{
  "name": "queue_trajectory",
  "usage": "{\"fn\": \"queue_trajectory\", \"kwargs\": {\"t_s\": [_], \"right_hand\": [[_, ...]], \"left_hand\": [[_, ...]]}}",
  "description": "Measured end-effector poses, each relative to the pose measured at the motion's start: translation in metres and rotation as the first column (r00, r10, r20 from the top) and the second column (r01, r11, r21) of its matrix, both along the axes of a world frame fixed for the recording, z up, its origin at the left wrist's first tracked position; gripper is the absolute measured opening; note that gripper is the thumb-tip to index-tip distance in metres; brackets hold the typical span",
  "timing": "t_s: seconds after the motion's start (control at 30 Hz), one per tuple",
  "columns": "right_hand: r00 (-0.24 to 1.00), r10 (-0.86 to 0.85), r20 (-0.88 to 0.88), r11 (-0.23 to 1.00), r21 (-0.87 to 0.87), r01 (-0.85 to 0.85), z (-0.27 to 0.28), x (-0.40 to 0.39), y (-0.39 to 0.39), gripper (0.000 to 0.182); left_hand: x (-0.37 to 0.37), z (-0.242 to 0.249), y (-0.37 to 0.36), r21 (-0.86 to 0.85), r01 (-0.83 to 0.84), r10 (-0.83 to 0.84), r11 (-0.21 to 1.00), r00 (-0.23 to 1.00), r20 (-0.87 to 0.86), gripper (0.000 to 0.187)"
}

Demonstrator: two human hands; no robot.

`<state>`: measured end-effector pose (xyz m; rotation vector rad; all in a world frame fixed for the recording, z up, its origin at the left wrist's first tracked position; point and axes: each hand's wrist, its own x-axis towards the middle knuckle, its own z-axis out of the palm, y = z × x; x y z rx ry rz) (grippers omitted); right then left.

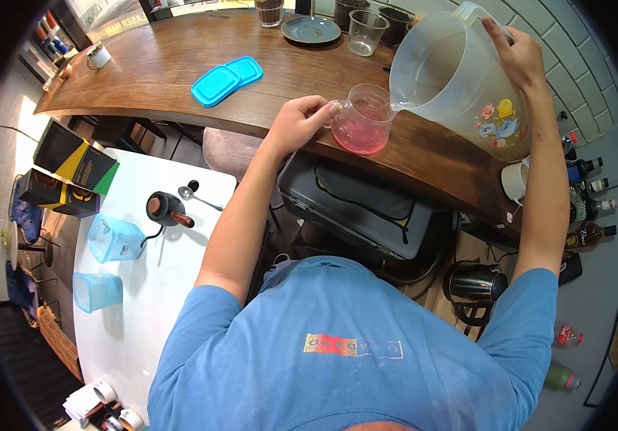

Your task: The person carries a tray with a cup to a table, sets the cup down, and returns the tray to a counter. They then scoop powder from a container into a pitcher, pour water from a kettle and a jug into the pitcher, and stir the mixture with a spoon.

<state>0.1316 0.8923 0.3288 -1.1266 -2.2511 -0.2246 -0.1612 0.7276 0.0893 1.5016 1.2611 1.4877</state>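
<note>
My left hand (302,123) is closed on the handle of a small clear glass jug (363,123), which has pink liquid in it and stands near the front edge of the wooden counter. My right hand (516,59) grips the top handle of a large translucent plastic pitcher (460,79) with a flower print. The pitcher is tilted to the left, its lip against the rim of the glass jug. Two blue lids (227,80) lie overlapping on the counter to the left.
Behind stand a grey plate (310,30), a clear cup (365,33) and dark pots (396,26). A white table (144,309) at the left holds two blue containers (115,238), a black grinder (163,208) and a spoon (200,197). Bottles (589,235) and a kettle (473,282) are at the right.
</note>
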Motion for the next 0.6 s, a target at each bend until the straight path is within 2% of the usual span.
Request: {"fn": "queue_trajectory", "kwargs": {"t_s": [0.07, 0.2, 0.27, 0.6], "right_hand": [[0.999, 0.034, -0.009, 0.999, 0.015, -0.034, 0.0001, -0.0001, -0.0016, 0.075], [1.000, -0.001, 0.031, 1.000, 0.002, 0.001, 0.0010, 0.0014, 0.0020, 0.075], [0.998, 0.050, -0.025, 0.999, -0.007, -0.051, -0.0010, -0.0010, -0.0017, 0.075], [0.999, 0.045, -0.015, 0.999, 0.004, -0.045, -0.0007, 0.0017, 0.0000, 0.073]], "left_hand": [[0.0006, 0.0011, -0.0008, -0.005, -0.003, 0.003, 1.000, 1.000, 0.006, 0.033], [0.0009, 0.0002, -0.0007, -0.010, -0.001, 0.001, 1.000, 1.000, 0.020, 0.034], [0.0006, -0.0004, -0.0002, -0.009, -0.007, 0.007, 1.000, 1.000, 0.014, 0.034], [-0.0003, 0.0007, -0.0007, -0.011, -0.008, 0.008, 1.000, 1.000, -0.002, 0.034]]}}
